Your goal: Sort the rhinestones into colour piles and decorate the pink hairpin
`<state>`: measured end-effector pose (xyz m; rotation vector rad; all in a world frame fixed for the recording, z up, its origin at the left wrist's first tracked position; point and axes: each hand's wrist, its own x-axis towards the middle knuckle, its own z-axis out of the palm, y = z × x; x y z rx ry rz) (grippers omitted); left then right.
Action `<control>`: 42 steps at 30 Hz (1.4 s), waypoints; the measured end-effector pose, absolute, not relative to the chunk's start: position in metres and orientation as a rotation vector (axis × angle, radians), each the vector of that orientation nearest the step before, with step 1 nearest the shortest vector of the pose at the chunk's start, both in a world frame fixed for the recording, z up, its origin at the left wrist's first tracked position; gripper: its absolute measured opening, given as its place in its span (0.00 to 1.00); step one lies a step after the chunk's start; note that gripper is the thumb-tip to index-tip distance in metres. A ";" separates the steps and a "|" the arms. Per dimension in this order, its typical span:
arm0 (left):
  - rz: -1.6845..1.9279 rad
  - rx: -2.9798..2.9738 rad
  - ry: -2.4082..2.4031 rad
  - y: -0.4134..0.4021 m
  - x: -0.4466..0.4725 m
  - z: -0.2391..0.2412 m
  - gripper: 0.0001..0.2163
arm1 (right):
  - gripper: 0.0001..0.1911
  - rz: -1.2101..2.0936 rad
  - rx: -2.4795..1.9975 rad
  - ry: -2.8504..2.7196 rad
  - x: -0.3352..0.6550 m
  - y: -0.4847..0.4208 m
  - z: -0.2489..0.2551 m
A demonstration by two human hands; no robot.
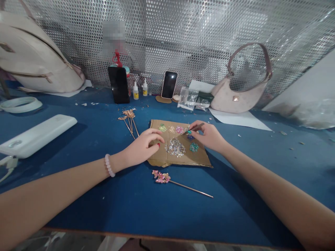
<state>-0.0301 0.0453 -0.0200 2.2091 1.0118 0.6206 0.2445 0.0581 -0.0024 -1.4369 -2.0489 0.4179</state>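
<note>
Tweezers (198, 126) being pinched in R hand (207, 136) over cardboard's (200, 160) far-right part; L hand (141, 147) being held loosely curled at left edge, apparently nothing grasped. Silvery gems (177, 147) being carried mid-board: prob. tiny, light, hard, slippery; best picked by rims w/ tips. Pink hairpin (163, 177) being supported nearer, on worktop (104, 209).

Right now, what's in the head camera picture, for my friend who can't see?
A right hand holds tweezers over cardboard bearing piles of colorful sparkly bits; the left hand is at its left side. In front, a pink-flowered hairpin lies on a blue table.
</note>
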 end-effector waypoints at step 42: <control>0.625 2.228 1.006 0.045 -0.030 -0.019 0.10 | 0.05 0.694 -1.197 -2.264 0.230 0.040 0.006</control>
